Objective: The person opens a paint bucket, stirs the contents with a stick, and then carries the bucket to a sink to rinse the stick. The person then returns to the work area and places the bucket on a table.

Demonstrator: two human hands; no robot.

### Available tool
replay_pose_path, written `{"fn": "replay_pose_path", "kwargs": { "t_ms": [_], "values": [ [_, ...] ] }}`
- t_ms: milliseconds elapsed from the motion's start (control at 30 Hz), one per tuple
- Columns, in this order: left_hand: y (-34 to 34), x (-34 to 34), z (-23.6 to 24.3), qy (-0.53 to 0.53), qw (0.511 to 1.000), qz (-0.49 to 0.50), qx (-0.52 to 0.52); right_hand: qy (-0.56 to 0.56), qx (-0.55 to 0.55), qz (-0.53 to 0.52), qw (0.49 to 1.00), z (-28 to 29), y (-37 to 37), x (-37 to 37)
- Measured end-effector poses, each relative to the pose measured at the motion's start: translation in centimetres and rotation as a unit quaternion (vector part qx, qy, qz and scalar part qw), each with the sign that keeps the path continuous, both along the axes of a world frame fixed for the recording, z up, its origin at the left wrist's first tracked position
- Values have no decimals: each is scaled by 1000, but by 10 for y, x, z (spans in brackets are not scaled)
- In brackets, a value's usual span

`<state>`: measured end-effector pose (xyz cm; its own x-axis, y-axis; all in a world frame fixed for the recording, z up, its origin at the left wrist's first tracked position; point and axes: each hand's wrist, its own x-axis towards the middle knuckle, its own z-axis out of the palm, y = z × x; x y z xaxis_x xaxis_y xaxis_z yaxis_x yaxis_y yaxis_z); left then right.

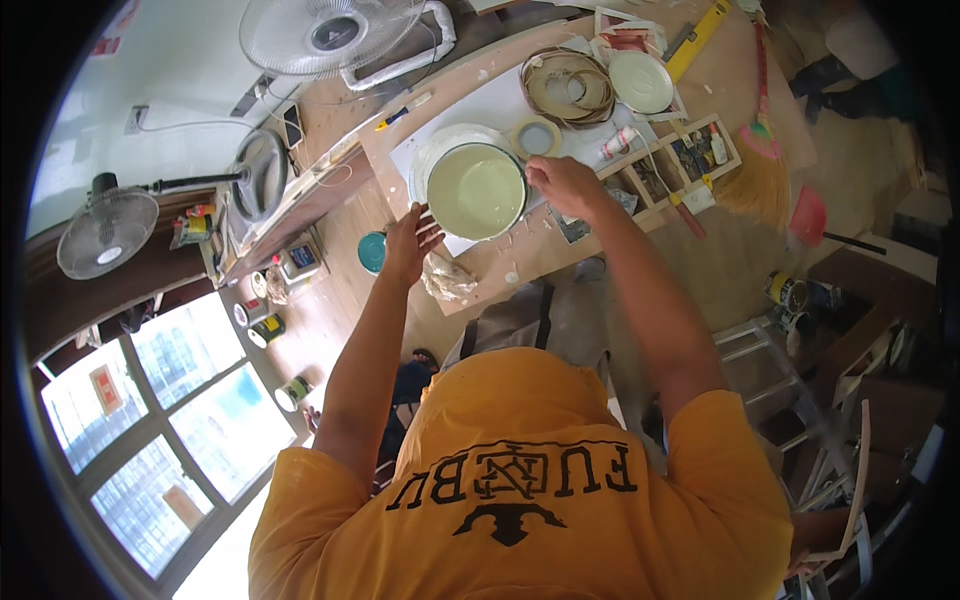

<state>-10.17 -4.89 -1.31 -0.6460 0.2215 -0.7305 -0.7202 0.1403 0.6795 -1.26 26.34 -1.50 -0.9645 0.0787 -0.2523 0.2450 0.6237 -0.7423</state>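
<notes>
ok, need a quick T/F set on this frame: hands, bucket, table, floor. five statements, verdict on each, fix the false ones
1. The left hand and right hand are at opposite sides of the bucket. True.
2. The paint in it is dark red. False: it is pale yellow-green.
3. The tape roll lies to the left of the bucket. False: it lies to the right, near the bucket's far side.
4. A yellow level lies farther right than the bucket in the picture. True.
5. The dustpan on the right is blue. False: it is red.
</notes>
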Motion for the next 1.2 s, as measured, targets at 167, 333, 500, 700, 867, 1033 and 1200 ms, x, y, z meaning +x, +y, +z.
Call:
{"fn": "replay_pose_path", "kwargs": {
  "t_ms": [167, 333, 500, 700, 867, 1033, 1200],
  "values": [
    [5, -22, -2, 21, 1000, -13, -3, 20, 143, 92, 985, 22, 7, -34],
    [5, -26, -8, 18, 1000, -2, 3, 16, 209, 160, 965, 25, 7, -54],
    [4, -20, -13, 23, 999, 15, 21, 24, 238, 187, 953, 26, 4, -58],
    [9, -16, -14, 72, 997, 6, 11, 31, 241, 209, 947, 28, 5, -54],
    [10, -20, -14, 92, 995, 1, -42, 26, 242, 215, 946, 30, -1, -48],
    [14, -21, -15, 90, 994, 0, -67, -49, 226, 179, 956, 44, -11, -42],
    [17, -25, -22, 109, 988, -28, -109, -63, 170, 161, 970, 36, -6, -31]
  ]
}}
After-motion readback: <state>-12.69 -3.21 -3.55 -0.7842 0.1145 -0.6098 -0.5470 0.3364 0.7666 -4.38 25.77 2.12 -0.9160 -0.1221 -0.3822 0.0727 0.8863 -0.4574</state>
